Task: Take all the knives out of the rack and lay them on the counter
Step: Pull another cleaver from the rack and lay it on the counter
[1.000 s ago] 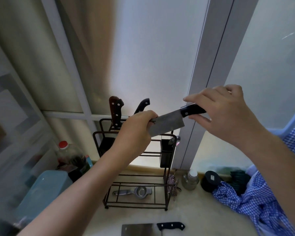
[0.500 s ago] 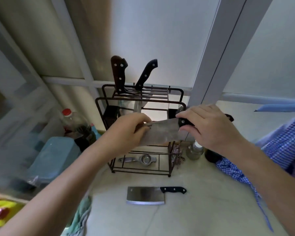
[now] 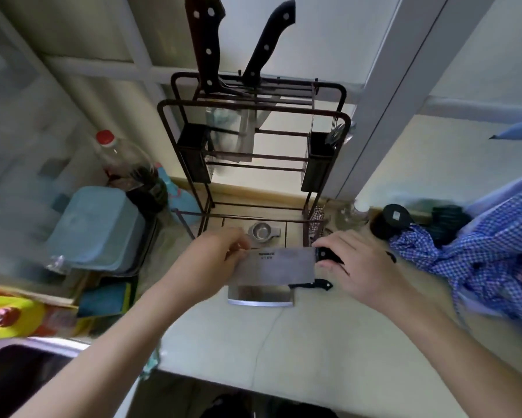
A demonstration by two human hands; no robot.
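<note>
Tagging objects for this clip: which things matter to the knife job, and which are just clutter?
Job: cleaver in both hands; cleaver on counter; brown-handled knife and black-handled knife in the rack.
Clutter: oil bottle; blue tub; checked cloth.

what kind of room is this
Most likely a home kitchen: a wire knife rack stands on a pale counter, a sink edge shows lower left, and a red-capped sauce bottle stands nearby.
</note>
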